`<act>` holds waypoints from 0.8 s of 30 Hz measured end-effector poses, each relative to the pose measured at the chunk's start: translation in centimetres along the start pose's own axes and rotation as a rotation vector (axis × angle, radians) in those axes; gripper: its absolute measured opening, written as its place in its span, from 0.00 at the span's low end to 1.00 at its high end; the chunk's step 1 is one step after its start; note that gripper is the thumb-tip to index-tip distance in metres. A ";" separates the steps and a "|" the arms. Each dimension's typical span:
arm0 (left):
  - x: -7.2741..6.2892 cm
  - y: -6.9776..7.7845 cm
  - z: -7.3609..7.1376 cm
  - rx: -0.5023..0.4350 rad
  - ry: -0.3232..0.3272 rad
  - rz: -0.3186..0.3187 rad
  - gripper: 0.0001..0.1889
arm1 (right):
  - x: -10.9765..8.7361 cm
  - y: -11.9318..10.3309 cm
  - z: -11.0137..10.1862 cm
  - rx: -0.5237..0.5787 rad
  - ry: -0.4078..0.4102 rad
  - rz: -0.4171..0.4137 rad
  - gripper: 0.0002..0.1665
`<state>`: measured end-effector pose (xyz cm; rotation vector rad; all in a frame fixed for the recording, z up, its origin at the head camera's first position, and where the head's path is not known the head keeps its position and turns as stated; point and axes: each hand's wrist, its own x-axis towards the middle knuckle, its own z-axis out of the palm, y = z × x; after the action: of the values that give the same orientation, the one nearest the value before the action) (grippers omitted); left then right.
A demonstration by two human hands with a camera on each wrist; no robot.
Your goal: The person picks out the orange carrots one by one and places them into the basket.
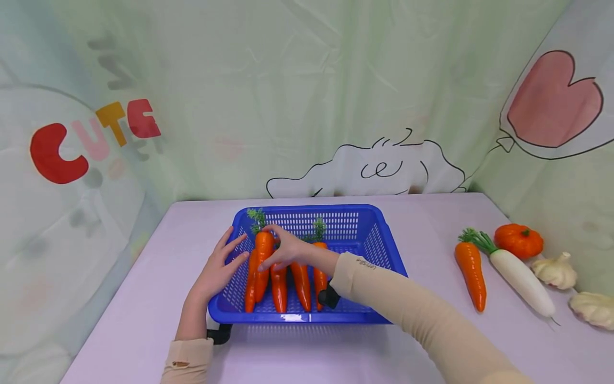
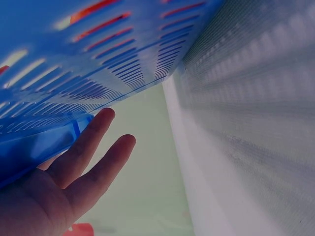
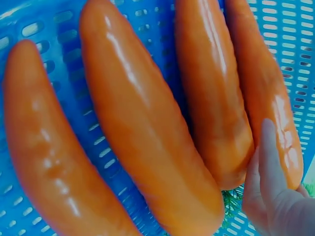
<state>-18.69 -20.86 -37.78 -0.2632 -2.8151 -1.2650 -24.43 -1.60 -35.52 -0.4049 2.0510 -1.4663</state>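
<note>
A blue plastic basket holds several orange carrots with green tops. My right hand reaches into it from the right and grips the carrot at the left side, fingers near its leafy end and thumb along its body. In the right wrist view the thumb lies on that carrot, with other carrots side by side to the left. At the basket's left rim is my left hand, fingers spread and fairly straight. The left wrist view shows two of its fingers extended beside the slotted basket wall.
To the right on the pale table lie another carrot, a white radish, an orange pumpkin and two garlic bulbs. A printed curtain hangs behind and beside the table.
</note>
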 end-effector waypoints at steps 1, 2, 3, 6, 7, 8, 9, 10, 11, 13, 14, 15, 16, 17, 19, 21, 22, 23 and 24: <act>0.0 0.0 0.0 0.000 -0.001 -0.003 0.29 | 0.0 0.0 -0.1 0.005 -0.001 0.004 0.47; 0.0 0.0 0.0 -0.002 0.000 -0.006 0.29 | 0.0 0.0 -0.2 0.012 -0.001 0.007 0.46; 0.0 0.0 0.0 -0.003 0.000 -0.010 0.29 | 0.0 -0.1 -0.2 0.017 0.000 0.008 0.46; 0.0 0.0 0.0 -0.006 0.002 -0.017 0.28 | -0.1 -0.4 -0.5 0.042 0.005 0.006 0.44; 0.0 0.1 0.0 -0.004 0.002 -0.017 0.28 | -0.3 -0.6 -0.6 0.053 0.004 0.004 0.43; 0.0 0.1 0.0 -0.007 0.002 -0.018 0.28 | -0.4 -0.8 -0.7 0.062 0.006 0.002 0.43; -0.1 0.1 0.0 -0.011 0.001 -0.018 0.28 | -0.6 -1.1 -0.8 0.071 0.007 -0.002 0.42; -0.1 0.1 0.0 -0.011 0.000 -0.017 0.28 | -0.8 -1.2 -0.9 0.082 0.006 -0.005 0.42; -0.1 0.2 0.0 -0.013 -0.001 -0.017 0.28 | -1.0 -1.5 -1.0 0.089 0.005 -0.009 0.42; -0.2 0.2 0.0 -0.015 -0.002 -0.020 0.28 | -1.4 -1.9 -1.2 0.089 -0.005 -0.020 0.42; -0.2 0.3 0.0 -0.016 -0.003 -0.022 0.28 | -1.6 -2.0 -1.4 0.082 -0.010 -0.029 0.42; -0.1 0.3 -0.1 -0.016 -0.003 -0.024 0.28 | -1.8 -2.2 -1.5 0.073 -0.017 -0.038 0.42; -0.2 0.3 -0.1 -0.013 -0.003 -0.027 0.28 | -2.1 -2.3 -1.7 0.062 -0.025 -0.048 0.42; -0.1 0.3 -0.2 -0.012 -0.004 -0.030 0.28 | -2.3 -2.5 -1.9 0.051 -0.028 -0.054 0.42; -0.1 0.4 -0.2 -0.009 -0.006 -0.031 0.28 | -2.8 -2.7 -2.4 0.034 -0.033 -0.064 0.42; -0.1 0.4 -0.3 -0.009 -0.008 -0.032 0.28 | -3.2 -2.9 -2.9 0.017 -0.030 -0.073 0.42; -0.1 0.4 -0.2 -0.009 -0.009 -0.032 0.28 | -3.5 -3.0 -3.2 0.011 -0.031 -0.076 0.42; -0.1 0.4 -0.2 -0.010 -0.008 -0.030 0.28 | -3.7 -3.1 -3.5 0.005 -0.028 -0.082 0.43; -0.1 0.4 -0.2 -0.012 -0.006 -0.029 0.28 | -4.0 -3.2 -3.9 -0.001 -0.024 -0.090 0.42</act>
<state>-18.55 -20.79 -37.37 -0.2285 -2.8276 -1.2887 -23.95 2.39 -30.58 -0.5184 2.0388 -1.5056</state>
